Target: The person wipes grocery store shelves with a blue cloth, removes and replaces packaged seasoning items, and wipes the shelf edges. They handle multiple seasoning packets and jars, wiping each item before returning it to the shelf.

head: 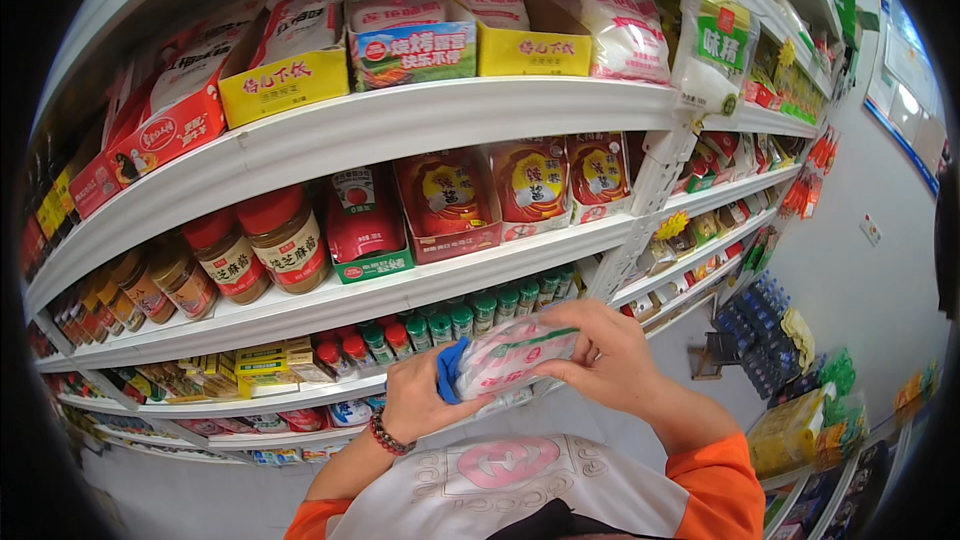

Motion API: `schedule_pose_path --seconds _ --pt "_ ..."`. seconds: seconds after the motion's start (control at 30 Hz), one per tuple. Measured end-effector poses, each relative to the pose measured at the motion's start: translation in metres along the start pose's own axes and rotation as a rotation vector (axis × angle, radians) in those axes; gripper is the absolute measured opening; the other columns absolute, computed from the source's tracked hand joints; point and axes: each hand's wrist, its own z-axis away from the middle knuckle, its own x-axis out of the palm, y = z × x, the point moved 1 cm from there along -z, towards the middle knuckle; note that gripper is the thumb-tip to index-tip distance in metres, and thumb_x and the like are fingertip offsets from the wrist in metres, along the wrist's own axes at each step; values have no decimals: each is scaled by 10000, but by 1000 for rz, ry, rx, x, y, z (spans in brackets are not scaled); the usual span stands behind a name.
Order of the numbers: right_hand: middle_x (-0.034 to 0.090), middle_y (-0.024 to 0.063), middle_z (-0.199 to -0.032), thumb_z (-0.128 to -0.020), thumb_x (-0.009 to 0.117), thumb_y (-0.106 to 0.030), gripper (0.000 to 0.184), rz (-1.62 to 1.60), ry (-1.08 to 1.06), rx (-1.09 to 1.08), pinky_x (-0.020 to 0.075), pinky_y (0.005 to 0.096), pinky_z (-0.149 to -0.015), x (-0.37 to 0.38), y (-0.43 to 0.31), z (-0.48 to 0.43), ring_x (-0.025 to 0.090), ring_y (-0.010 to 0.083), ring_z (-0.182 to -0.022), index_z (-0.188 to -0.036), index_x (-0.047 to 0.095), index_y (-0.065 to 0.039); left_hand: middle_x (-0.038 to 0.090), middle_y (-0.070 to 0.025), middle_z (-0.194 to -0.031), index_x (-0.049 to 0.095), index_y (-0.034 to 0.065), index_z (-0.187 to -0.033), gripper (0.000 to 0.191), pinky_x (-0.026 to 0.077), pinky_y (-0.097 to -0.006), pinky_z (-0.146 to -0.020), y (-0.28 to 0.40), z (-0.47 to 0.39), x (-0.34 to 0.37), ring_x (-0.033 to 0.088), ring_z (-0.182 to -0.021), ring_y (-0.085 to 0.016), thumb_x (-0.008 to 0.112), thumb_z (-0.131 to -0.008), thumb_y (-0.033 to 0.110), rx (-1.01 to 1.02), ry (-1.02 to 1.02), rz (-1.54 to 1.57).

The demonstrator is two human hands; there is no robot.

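Note:
My left hand (pixel 421 399) grips one end of a plastic bag (pixel 504 364) with white contents and pink and green print. A blue cloth (pixel 451 372) is bunched between that hand and the bag. At the other end, my right hand (pixel 616 355) holds the bag's edge between thumb and fingers. The bag is held above my lap, in front of the shelves. Similar bags of white seasoning (pixel 621 24) stand on the upper shelf, some in yellow cardboard display boxes (pixel 285 87).
White metal shelving (pixel 420 114) curves across the front. It carries sesame paste jars (pixel 283 241), red sauce pouches (pixel 447 199) and green-capped shaker bottles (pixel 484 307). A seasoning bag (pixel 712 49) hangs from the upright post. Packed bottles (pixel 757 330) and a yellow carton (pixel 784 431) stand at right.

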Motion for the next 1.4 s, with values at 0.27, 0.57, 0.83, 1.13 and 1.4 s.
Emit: schedule_pose_path --seconds 0.27,0.57,0.83,1.13,1.4 --pt "696 104 -865 -744 800 15 189 87 49 -395 545 341 -579 1 -2 -19 692 261 -709 -875 675 -37 730 -170 -998 606 -26 -1253 882 577 -388 -809 2 -12 3 743 -878 -305 962 -616 469 -136 -232 280" --pt "708 119 -885 -674 784 40 283 30 6 -718 528 356 -579 0 -18 -60 683 282 -708 -929 686 -34 487 -166 -1483 238 48 -1588 1270 356 -374 -1162 5 -19 18 467 -1374 -228 1005 -609 304 -99 -506 821" --pt "686 137 -934 -717 751 -2 250 -105 -23 -951 489 328 -523 11 -20 -86 637 250 -664 -955 680 14 571 -88 -1395 506 19 -1430 890 408 -370 -1139 7 -10 31 515 -1323 -208 968 -684 169 -335 -570 1382" --pt "736 159 -1022 -741 768 -28 229 -114 58 -1052 534 305 -513 -13 -8 -107 677 222 -641 -962 738 20 632 -106 -1331 479 17 -1427 922 514 -398 -1058 38 -26 30 610 -1248 -228 958 -694 302 -358 -62 1308" --pt "744 167 -1062 -737 787 3 245 -92 96 -1055 575 317 -571 -28 -5 -101 719 239 -742 -980 752 -12 610 -134 -1336 429 7 -1449 921 527 -413 -1046 59 -38 30 620 -1232 -248 930 -748 333 -389 75 1201"
